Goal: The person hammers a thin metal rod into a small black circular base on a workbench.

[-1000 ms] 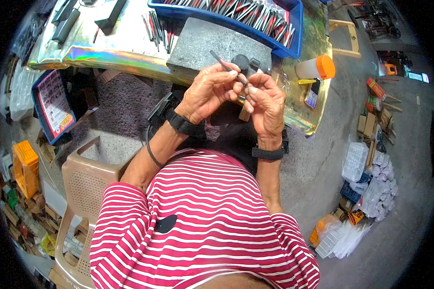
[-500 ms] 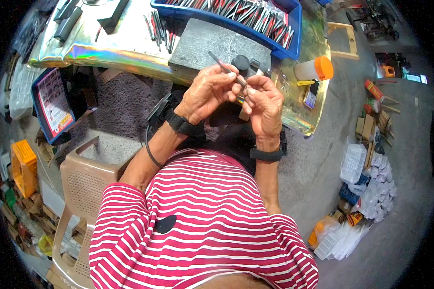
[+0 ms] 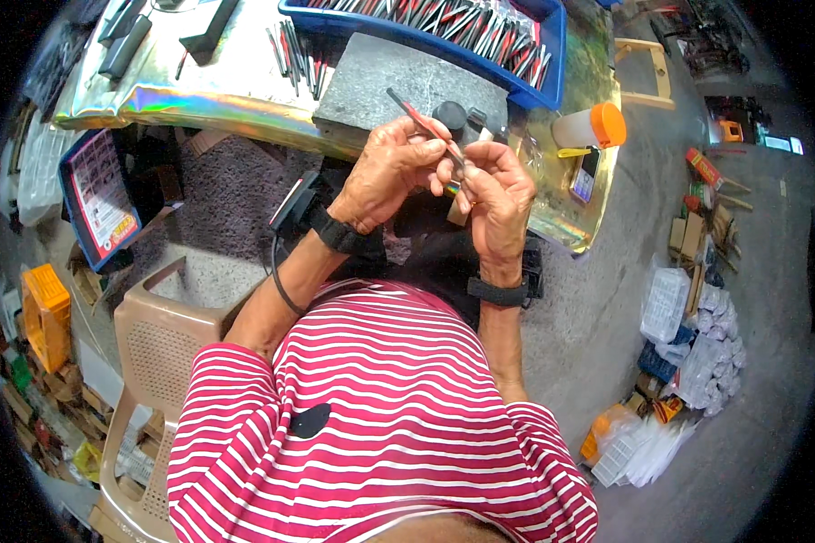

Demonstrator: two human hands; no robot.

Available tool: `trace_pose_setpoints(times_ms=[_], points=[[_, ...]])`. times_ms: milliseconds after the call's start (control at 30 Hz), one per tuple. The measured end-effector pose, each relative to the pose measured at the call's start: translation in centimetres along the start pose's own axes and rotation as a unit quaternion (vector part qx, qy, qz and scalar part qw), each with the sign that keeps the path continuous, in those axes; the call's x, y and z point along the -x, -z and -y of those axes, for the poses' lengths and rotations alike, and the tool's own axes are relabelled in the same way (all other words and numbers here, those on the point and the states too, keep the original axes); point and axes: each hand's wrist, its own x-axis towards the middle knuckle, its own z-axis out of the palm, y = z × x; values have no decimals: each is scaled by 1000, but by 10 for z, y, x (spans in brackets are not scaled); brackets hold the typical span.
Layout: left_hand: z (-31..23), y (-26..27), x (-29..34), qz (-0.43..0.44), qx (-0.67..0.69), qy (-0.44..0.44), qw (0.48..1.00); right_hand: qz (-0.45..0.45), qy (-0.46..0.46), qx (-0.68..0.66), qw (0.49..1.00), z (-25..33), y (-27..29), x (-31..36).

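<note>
Nearest to me, below the hands: striped red-and-white shirt (image 3: 389,380), tan plastic chair (image 3: 158,348) beside it at the person's left.

Ahead of the shirt, at the front edge of the tabletop (image 3: 226,77), both hands meet in the air around one slim dark-and-red stick (image 3: 410,109). Left hand (image 3: 394,163): narrow pinch, thumb over the shaft, upper end projecting toward the tabletop. Right hand (image 3: 498,190): thumb and fingers closed at the lower end. Whether a separate small part sits there I cannot tell — fingertips cover it.

Note on handling: best done, I judge, with the left pinch as a steady clamp close to the working end and the right fingers making only small movements in line with the shaft. A bend or off-axis push could slip or scratch so thin a piece — light, even pressure seems right.

Just beyond the hands: grey block (image 3: 380,81), black round piece (image 3: 450,114) by its right-hand part. Right of these, orange-lidded jar (image 3: 575,129), lying on its side, and a phone (image 3: 585,176).

Farther: loose sticks (image 3: 290,59) left of the block; behind it, blue tray (image 3: 557,54) heaped with similar sticks.
</note>
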Motion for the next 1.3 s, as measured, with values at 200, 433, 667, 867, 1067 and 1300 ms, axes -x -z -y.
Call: trace_pose_setpoints(times_ms=[200,433,667,867,1067,1300], points=[[0,5,-1,11,52,15,998,7,-8,-16,1000,3,0,2],[-1,4,0,12,56,28,998,16,-21,-33,999,4,-1,2],[-4,3,2,17,57,31,998,24,-26,-33,999,3,0,2],[-6,4,1,31,4,-5,999,22,-26,-8,999,4,-1,2],[-6,3,-1,52,-113,-40,991,0,7,72,997,-2,0,2],[-5,-4,1,-23,-147,-16,989,-41,74,248,965,-8,-1,1]])
